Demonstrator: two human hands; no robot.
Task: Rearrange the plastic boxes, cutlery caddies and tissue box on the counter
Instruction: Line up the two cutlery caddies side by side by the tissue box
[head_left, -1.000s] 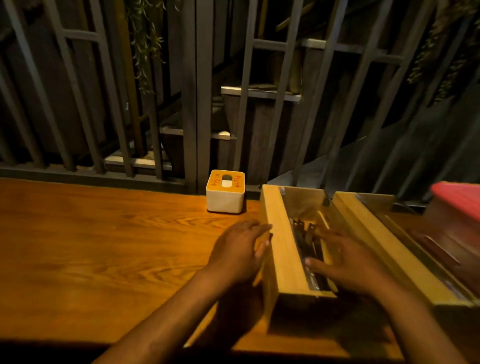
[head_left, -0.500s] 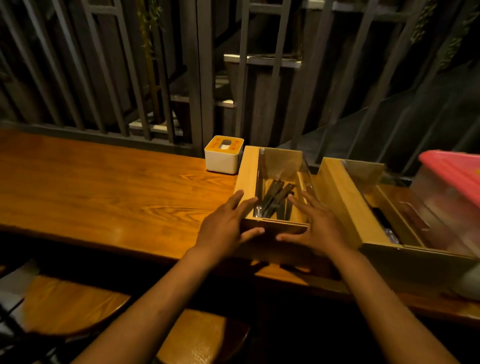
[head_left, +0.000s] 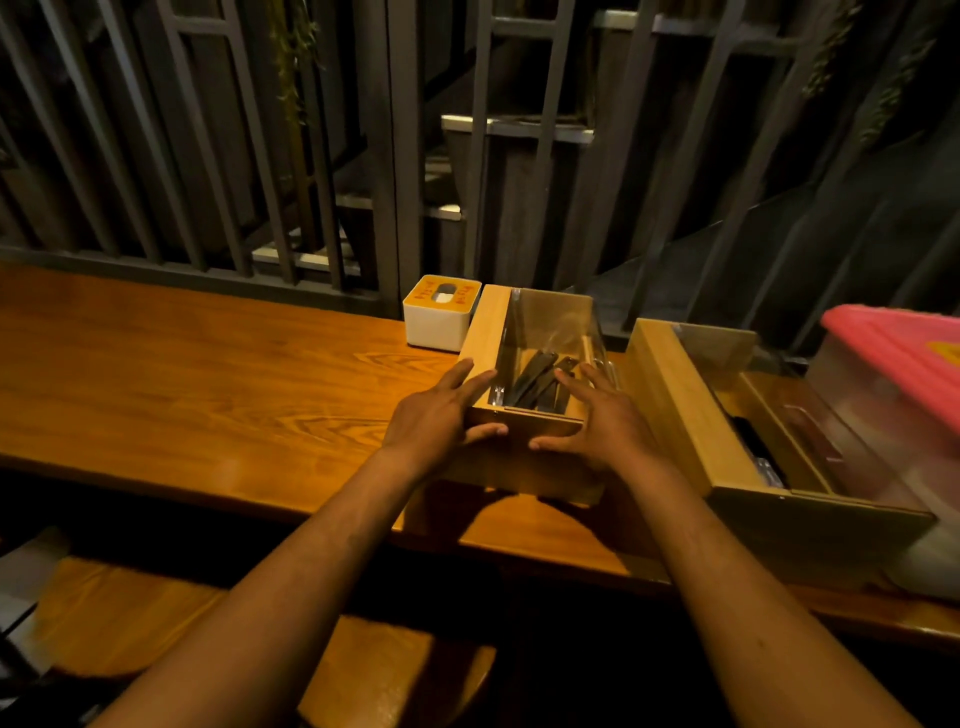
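A wooden cutlery caddy (head_left: 488, 332) with a clear lid and dark cutlery inside stands on the counter (head_left: 208, 384), right beside a white tissue box (head_left: 439, 325) with an orange top. My left hand (head_left: 441, 415) clasps its near left corner, thumb on the front face. On the near right corner rests my right hand (head_left: 605, 421), fingers spread along the top, thumb on the front. A second wooden caddy (head_left: 675, 410) sits to the right. Beyond it is a clear plastic box with a pink lid (head_left: 893, 348).
A dark slatted railing (head_left: 291, 156) runs along the counter's far edge. Wooden stools (head_left: 130, 613) stand below the near edge. Open counter surface stretches to the left of the tissue box.
The caddy has gone from farther right and nearer me to the far edge against the tissue box. Both hands slid from its long sides to its near corners; the camera pulled back.
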